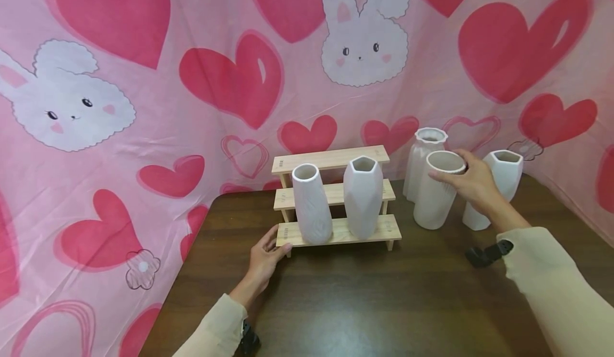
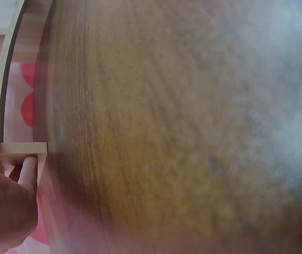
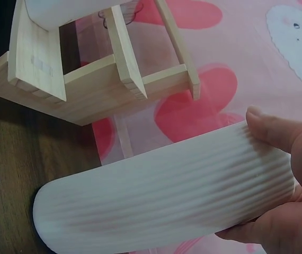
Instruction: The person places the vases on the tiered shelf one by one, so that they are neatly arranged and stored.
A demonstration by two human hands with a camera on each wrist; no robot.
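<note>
My left hand [image 1: 265, 256] pinches the left end of the lowest step of a three-tier wooden display stand [image 1: 331, 159], thumb at the front edge. In the left wrist view its fingers wrap round a front leg [image 2: 26, 148]. My right hand [image 1: 475, 178] grips a ribbed white vase [image 3: 161, 196] near its round rim, thumb on one side and fingers on the other. The vase's base is at the tabletop, right of the stand. On the lowest step stand two more white vases: a round-mouthed one [image 1: 312, 208] and a faceted one [image 1: 363, 200].
Behind the held vase stands a white vase with a scalloped rim [image 1: 414, 160]. Another faceted white vase [image 1: 508, 173] is to the right, partly hidden by my right hand. A dark wooden table [image 1: 345, 303] carries everything, and a pink heart-and-rabbit cloth [image 1: 216, 16] hangs behind.
</note>
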